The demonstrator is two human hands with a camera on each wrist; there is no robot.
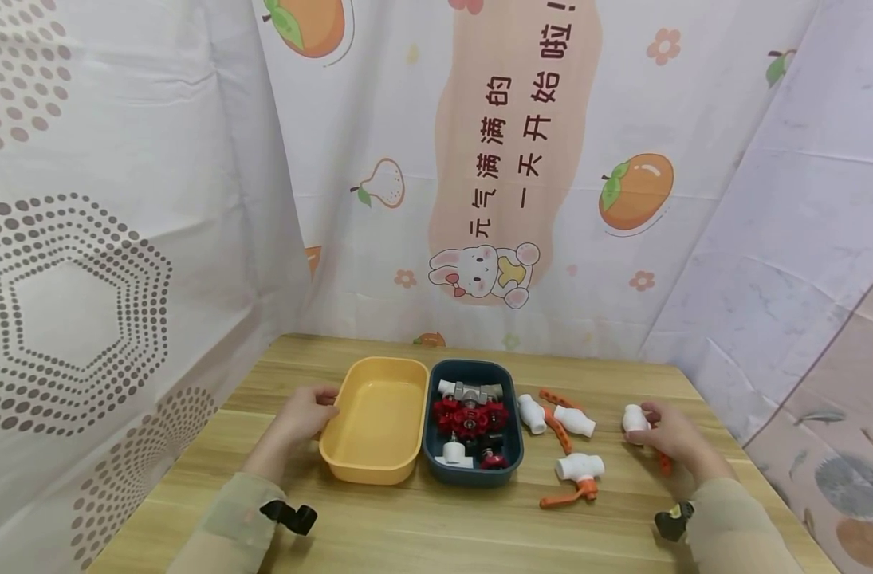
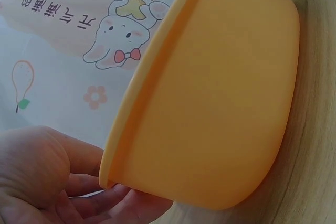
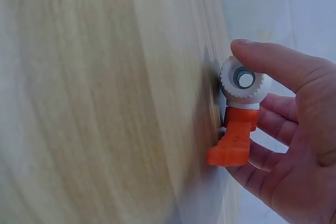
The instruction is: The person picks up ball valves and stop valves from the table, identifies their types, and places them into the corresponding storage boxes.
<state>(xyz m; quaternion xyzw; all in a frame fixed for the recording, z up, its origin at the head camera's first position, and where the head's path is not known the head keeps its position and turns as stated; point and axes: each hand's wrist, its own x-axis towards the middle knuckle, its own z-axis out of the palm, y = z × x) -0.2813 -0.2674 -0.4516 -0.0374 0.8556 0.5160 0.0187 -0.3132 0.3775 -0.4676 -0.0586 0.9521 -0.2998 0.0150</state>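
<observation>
At the left end of a yellow plastic basin (image 1: 379, 422), my left hand (image 1: 300, 416) grips the rim. In the left wrist view the thumb reaches over the rim and the other fingers lie beneath it, outside the basin wall (image 2: 210, 103). On the right side of the table, my right hand (image 1: 673, 434) holds a white ball valve (image 1: 633, 418) with an orange lever. The right wrist view shows the thumb on the valve's white body (image 3: 257, 95), the fingers behind it and the orange lever (image 3: 233, 145) pointing toward the camera.
Touching the yellow basin, a dark blue basin (image 1: 472, 478) holds red-handled valves (image 1: 472, 418), a white tee (image 1: 454, 454) and metal fittings. Between it and my right hand lie three more orange-levered ball valves (image 1: 580, 468) on the wooden table (image 1: 436, 526). Printed curtains (image 1: 379, 263) hang behind and beside.
</observation>
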